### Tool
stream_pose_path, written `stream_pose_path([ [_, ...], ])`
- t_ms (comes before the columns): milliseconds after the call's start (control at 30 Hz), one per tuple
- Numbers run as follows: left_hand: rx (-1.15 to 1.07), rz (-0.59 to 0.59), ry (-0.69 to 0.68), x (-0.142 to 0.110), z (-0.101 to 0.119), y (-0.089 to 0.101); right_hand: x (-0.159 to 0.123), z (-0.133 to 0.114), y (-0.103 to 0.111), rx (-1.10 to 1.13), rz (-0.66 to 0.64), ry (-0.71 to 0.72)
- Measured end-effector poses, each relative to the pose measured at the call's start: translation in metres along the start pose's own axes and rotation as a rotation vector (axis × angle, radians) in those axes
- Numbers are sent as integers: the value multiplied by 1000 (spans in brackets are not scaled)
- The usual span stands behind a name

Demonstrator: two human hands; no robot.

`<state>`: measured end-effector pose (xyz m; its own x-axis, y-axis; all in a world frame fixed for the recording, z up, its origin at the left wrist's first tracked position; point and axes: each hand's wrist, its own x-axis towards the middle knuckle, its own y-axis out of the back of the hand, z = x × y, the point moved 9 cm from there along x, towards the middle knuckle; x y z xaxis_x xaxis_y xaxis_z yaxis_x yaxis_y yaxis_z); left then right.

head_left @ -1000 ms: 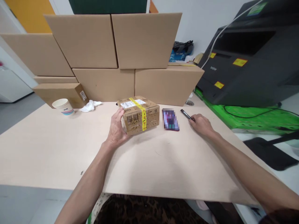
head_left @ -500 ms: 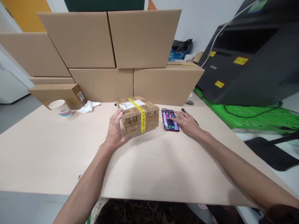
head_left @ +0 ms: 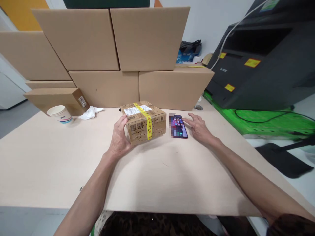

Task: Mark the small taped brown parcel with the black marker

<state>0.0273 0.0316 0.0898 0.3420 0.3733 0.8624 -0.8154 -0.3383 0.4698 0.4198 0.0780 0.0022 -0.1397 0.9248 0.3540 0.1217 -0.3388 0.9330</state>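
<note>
A small cardboard parcel point(head_left: 157, 126) with a white label on top and yellow printed tape around it is at the middle of the table. My left hand point(head_left: 120, 139) grips its left side, fingers along the far edge and thumb low by the bottom. The parcel sits slightly tilted, with a shadow under its front edge. To its right a smartphone point(head_left: 180, 127) lies face up, its screen lit with app icons. My right hand point(head_left: 199, 128) hovers at the phone's right edge, fingers apart, index finger pointing at the screen. Nothing is in that hand.
Large cardboard boxes point(head_left: 98, 88) are stacked along the back. At the left are a paper cup point(head_left: 60, 114), a crumpled tissue point(head_left: 91, 113) and a flat carton point(head_left: 52, 98). A dark printer point(head_left: 248, 72) stands on a green base point(head_left: 265, 123) to the right.
My right hand has drawn back from the phone screen, and its fingers have spread. The black pen beside it is no longer visible. My left hand keeps its hold on the parcel.
</note>
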Motion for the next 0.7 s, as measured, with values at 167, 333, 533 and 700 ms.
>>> stream_pose_path([
  [167, 3, -15, 20, -2, -2, -1, 0, -3, -5, 26, 37, -15],
  [333, -3, -11, 21, -3, -2, -1, 0, -2, -13, 84, 106, -11],
  [533, 19, -11, -9, -3, -1, -1, 0, -1, -14, 64, 100, -17],
  [700, 5, -23, 28, -4, -5, -1, 4, -1, -10, 26, 61, -78],
])
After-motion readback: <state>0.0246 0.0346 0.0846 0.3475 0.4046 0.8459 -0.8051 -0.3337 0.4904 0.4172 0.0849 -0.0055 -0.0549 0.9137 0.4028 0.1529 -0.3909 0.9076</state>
